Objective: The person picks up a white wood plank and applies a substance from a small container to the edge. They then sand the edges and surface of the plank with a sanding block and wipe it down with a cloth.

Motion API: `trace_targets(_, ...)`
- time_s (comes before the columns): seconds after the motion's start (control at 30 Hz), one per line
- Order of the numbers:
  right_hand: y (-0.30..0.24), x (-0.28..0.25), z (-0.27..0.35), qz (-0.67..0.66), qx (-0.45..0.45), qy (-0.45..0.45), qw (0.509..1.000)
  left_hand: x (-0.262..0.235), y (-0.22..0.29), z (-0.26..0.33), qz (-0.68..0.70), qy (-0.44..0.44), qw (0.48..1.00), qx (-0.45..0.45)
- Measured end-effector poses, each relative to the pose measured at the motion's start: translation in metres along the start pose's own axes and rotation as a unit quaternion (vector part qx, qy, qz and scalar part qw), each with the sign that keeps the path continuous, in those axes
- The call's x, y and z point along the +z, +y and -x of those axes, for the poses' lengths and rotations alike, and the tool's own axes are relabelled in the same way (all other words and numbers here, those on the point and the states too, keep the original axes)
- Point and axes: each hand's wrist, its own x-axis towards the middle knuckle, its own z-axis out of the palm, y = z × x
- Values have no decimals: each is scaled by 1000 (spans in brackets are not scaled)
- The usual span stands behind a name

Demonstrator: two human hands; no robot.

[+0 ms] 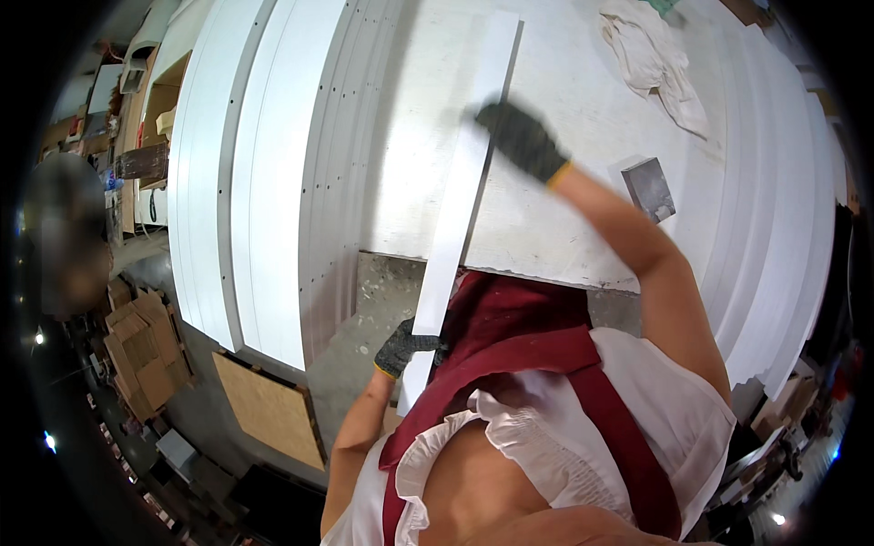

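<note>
One long white flat strip (460, 196) overhangs the white table's (564, 246) near edge; my gloved left hand (405, 348) grips its overhanging end, right hand (521, 138) presses flat midway. I'd fear it tipping if pressure eases.

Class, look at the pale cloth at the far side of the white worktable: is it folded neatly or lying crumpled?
Crumpled. The cloth lies in a loose, uneven heap with wrinkles and trailing ends on the worktable.

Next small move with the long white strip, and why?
Probably slide the white strip fully onto the white tabletop. Its near end overhangs the edge, gripped by the gloved left hand, while the gloved right hand presses its middle flat.
</note>
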Motion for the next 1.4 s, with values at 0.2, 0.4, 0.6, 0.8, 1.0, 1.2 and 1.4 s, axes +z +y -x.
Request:
trace_targets(0.2, 239, -15, -60, 174, 205, 105, 957, -7, 15, -12, -34, -41, 999, -8)
trace_targets(0.4, 160, -8, -89, 107, 154, 99, 977, 4, 22, -12, -40, -13, 999, -6)
trace_targets(0.6, 50, 13, -42, 15, 74, 73, 995, 19, 52, -35, -23, -63, 998, 19)
trace_targets(0.8, -165, -20, 22, 2, -82, -208, 975, 11, 39, -30, 3, -65, 996, 63)
trace_targets(1.0, -42, -30, -25, -20, 201, -37, 979, -40, -56, 29, 163, -41, 985, 39)
trace_targets(1.2, -116, 8, 20, 20, 110, -40, 993, -29, -92, 73, 24, 41, 993, 104)
trace_targets(1.4, -268, -31, 64, 0, -103, -383, 918, -26, -98, 54, 126, 28, 984, 124)
